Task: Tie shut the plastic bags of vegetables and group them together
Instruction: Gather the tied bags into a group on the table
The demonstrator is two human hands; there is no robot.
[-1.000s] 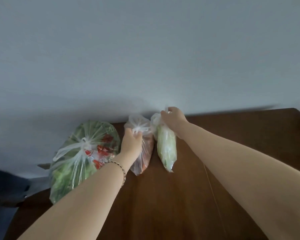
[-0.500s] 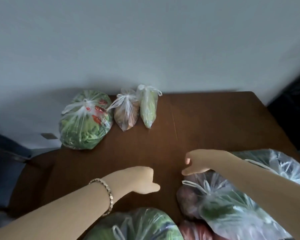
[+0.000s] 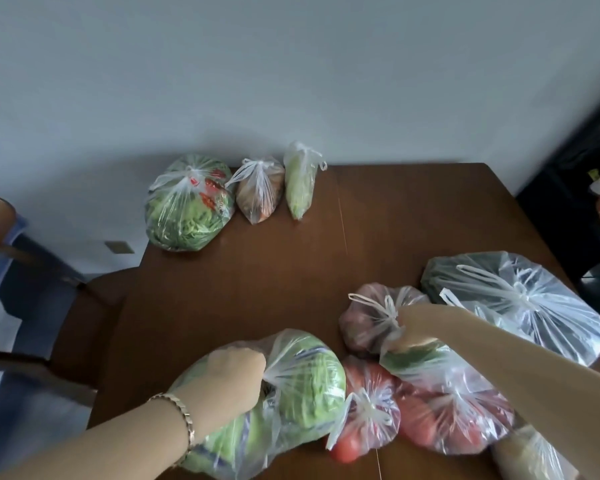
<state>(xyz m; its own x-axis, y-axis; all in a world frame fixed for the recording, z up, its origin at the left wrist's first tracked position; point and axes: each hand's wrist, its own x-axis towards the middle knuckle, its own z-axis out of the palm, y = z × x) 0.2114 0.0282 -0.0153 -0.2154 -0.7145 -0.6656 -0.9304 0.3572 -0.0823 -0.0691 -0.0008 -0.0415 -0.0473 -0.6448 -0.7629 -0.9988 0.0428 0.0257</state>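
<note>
The left hand (image 3: 229,379), low in the centre of the frame, has its fingers closed around the gathered plastic of the cabbage bag (image 3: 305,386). This bag lies on the brown table (image 3: 257,278), and its long axis goes from lower left to upper right. The right hand (image 3: 413,329), to the right of centre, grips the knotted top of the purple-brown bag (image 3: 364,323). I cannot tell if it holds also the dark green bag (image 3: 416,358) just under it. Two tied tomato bags (image 3: 364,410) touch these at the lower right, and a big tied bag (image 3: 534,306) lies behind the right forearm.

In the upper left part, at the far edge of the table, three tied bags stand in a row: the leafy green bag (image 3: 187,213), the small brown bag (image 3: 260,199) and the pale green bag (image 3: 300,188). The last one is long, with its knot toward the wall.
</note>
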